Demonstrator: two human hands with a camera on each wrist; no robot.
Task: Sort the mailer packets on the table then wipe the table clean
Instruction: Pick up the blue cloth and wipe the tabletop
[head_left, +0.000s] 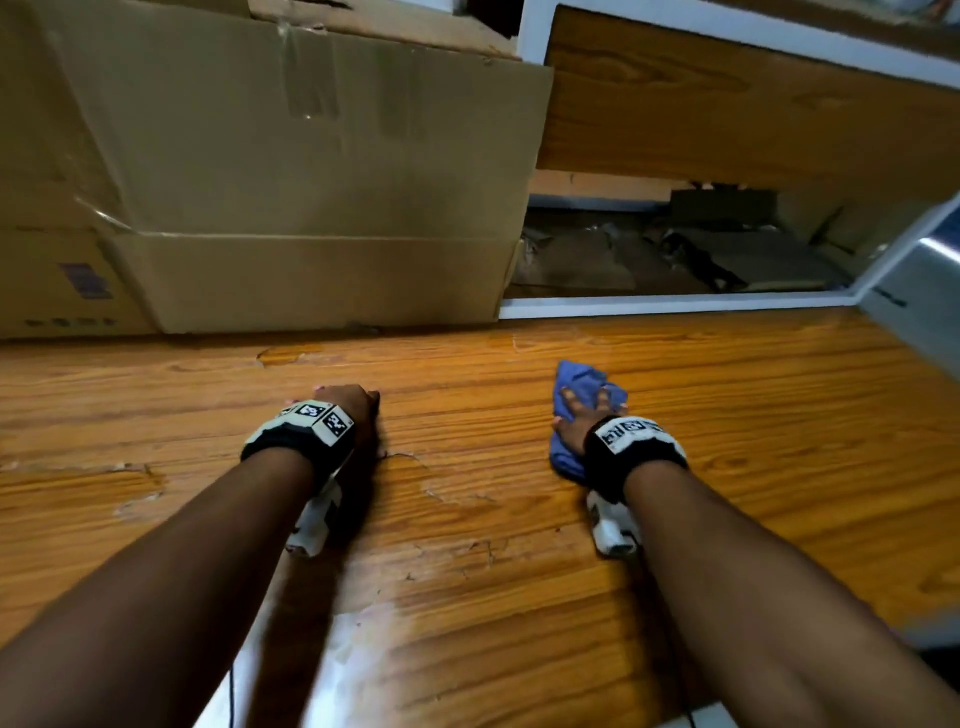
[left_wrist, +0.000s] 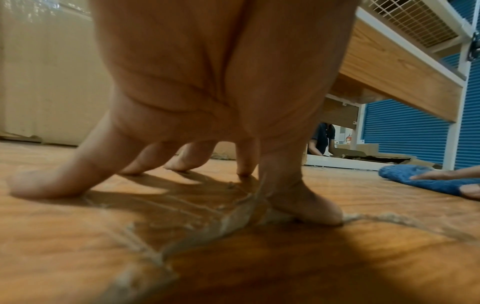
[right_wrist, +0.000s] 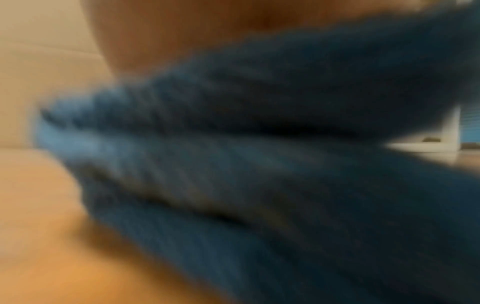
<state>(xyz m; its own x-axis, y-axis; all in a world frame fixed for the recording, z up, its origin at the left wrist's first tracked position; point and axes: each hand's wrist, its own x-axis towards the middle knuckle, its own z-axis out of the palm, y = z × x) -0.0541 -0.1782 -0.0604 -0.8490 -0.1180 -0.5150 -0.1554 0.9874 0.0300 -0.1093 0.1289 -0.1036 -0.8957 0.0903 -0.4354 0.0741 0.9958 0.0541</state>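
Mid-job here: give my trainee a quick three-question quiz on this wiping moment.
1. True or false: the right hand presses the blue cloth flat on the table.
2. What does the left hand rest on? A) the cardboard box B) the bare table C) the cloth
3. Fill in: the tabletop veneer beside the left hand looks ____.

Key: 1 true; 2 B; 3 cracked

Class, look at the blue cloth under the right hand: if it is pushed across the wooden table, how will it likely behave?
The blue cloth is bunched in soft folds, so probably floppy and light. Pushed by the flat right hand, it would likely slide yet crumple, perhaps snagging on the table's chipped surface.
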